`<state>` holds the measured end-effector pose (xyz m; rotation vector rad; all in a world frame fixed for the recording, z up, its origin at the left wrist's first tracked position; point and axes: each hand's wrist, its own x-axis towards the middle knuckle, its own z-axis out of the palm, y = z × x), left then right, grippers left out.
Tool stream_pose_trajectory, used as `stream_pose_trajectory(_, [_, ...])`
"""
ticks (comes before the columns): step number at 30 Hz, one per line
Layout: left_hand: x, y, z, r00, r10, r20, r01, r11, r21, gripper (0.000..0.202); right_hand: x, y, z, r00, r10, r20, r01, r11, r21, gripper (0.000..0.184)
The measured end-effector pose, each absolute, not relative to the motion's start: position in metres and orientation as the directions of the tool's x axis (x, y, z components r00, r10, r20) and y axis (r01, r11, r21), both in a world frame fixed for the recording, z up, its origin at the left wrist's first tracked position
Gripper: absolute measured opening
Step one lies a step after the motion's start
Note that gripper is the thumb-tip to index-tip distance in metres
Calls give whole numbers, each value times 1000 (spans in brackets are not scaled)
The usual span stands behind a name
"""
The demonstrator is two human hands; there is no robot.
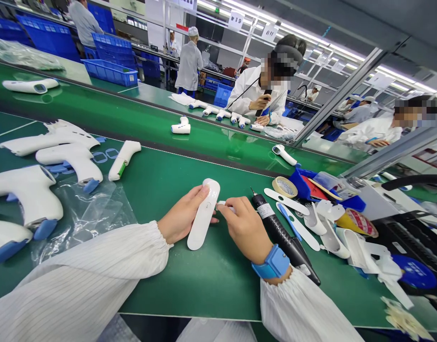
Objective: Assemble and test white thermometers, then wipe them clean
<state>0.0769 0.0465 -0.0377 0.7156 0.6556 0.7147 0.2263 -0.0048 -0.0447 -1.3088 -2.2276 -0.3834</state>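
Note:
My left hand [181, 216] is closed around a long white plastic cover with rounded ends [200, 225], thumb on its upper face. The cover is held tilted above the green bench [204, 289]. Close by its right edge, my right hand [249, 225] pinches a small white piece [226, 204], mostly hidden by the fingers. I cannot tell whether that piece touches the cover. A blue strap [271, 263] circles my right wrist. Just right of this hand lies a black electric screwdriver [284, 237].
White gun-shaped thermometer housings [29, 190] and a clear plastic bag [86, 213] lie left. A tape roll [284, 187], blue bin [311, 183] and several white shells [332, 240] crowd the right. Beyond runs a green conveyor [133, 116] carrying thermometers. A co-worker [254, 90] sits opposite.

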Motion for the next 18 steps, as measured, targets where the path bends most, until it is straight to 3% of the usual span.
stream_pose_trajectory(2, [77, 44, -37, 589, 756, -287, -326, 546, 771, 26, 232, -4, -46, -344, 729, 591, 888, 457, -47, 20])
stream_pose_trajectory(10, [76, 46, -40, 584, 748, -314, -311, 564, 765, 28, 229, -9, -45, -69, 751, 657, 835, 404, -373, 15])
stream_pose_trajectory(14, [76, 47, -42, 608, 741, -285, -346, 570, 745, 26, 223, -12, -47, -106, 750, 653, 787, 465, -405, 17])
stream_pose_trajectory(18, [78, 46, -42, 603, 751, -269, -376, 565, 734, 24, 220, -11, -50, -230, 744, 628, 775, 530, -344, 18])
